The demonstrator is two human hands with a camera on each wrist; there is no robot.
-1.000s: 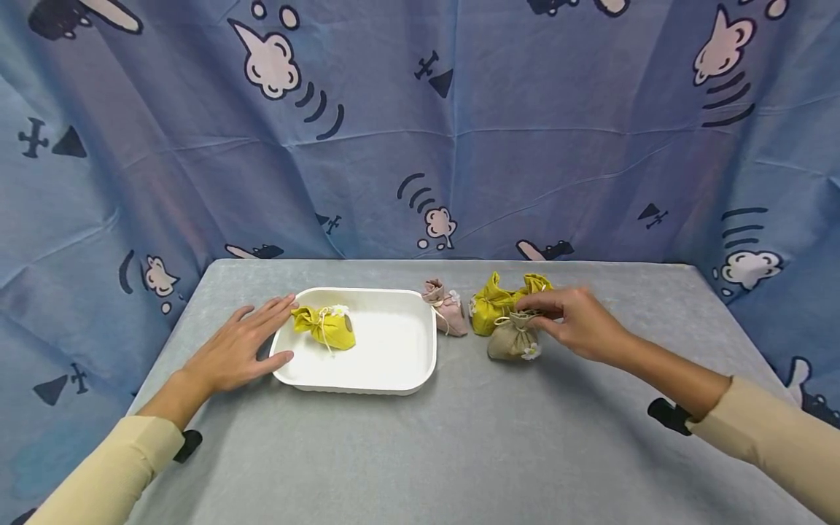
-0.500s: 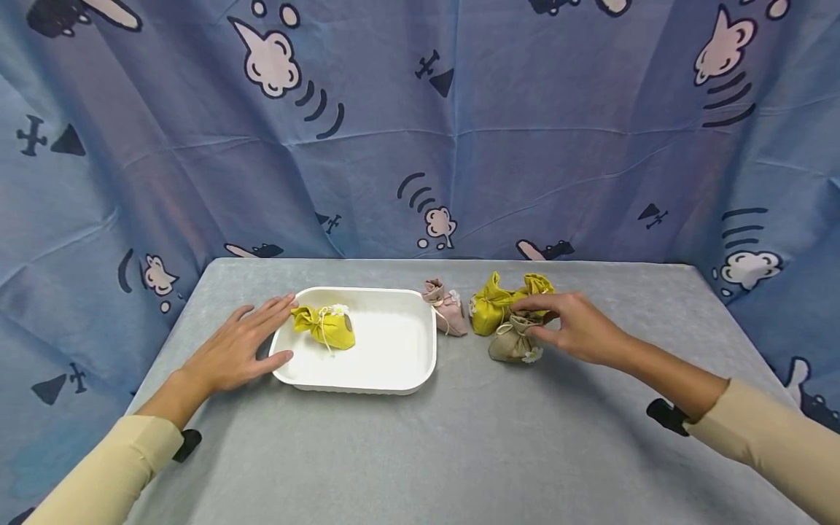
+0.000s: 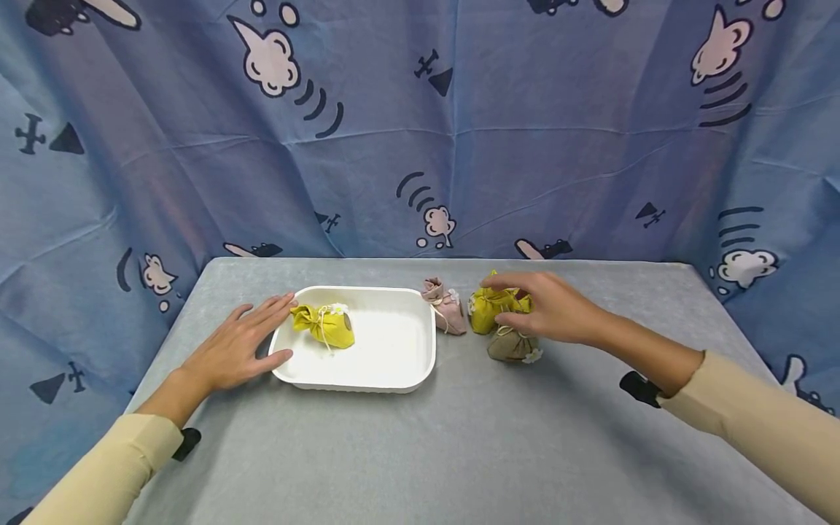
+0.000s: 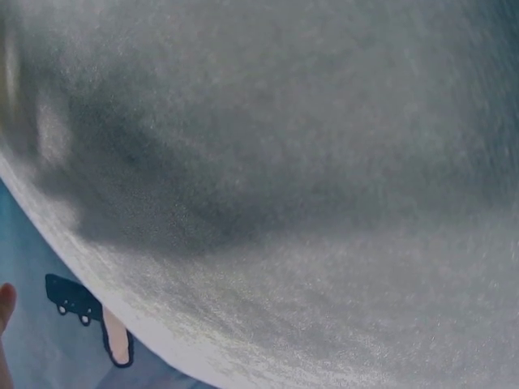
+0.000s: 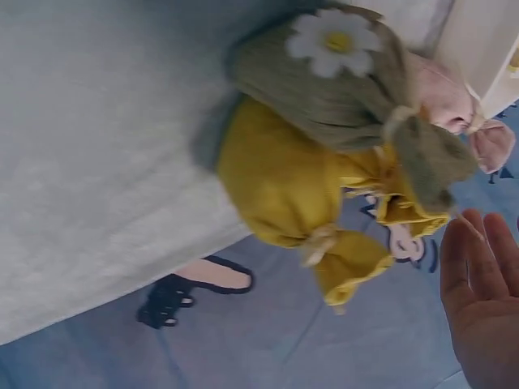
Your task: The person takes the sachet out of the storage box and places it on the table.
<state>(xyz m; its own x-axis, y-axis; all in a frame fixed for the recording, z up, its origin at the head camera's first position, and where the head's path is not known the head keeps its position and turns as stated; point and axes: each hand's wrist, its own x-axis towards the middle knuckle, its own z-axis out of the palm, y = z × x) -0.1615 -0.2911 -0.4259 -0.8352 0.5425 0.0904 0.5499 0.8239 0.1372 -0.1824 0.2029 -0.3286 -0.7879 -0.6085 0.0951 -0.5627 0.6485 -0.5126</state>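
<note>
My left hand (image 3: pixel 232 354) rests with straight fingers on the left rim of a white tray (image 3: pixel 394 339). A yellow drawstring pouch (image 3: pixel 331 329) with a white flower lies inside, toward the tray's left. Over a cluster of pouches hovers my right hand (image 3: pixel 554 310), thumb and fingers apart, nothing held. Beneath it are a grey-green drawstring pouch (image 3: pixel 510 348) with a daisy and two yellow pouches (image 5: pixel 280 178), partly hidden in the head view. The right wrist view shows the hand (image 5: pixel 486 316) apart from the grey-green pouch's neck (image 5: pixel 434 154).
A pink drawstring pouch (image 3: pixel 449 313) stands against the tray's right end. Grey cloth covers the table (image 3: pixel 420 452), and a blue patterned curtain (image 3: pixel 394 87) hangs behind its far edge. The left wrist view shows mostly tabletop (image 4: pixel 324 308).
My right hand has let go of the grey-green pouch's neck and moved up and left over the yellow pouches. The pouch stays on the table. My left hand has not moved.
</note>
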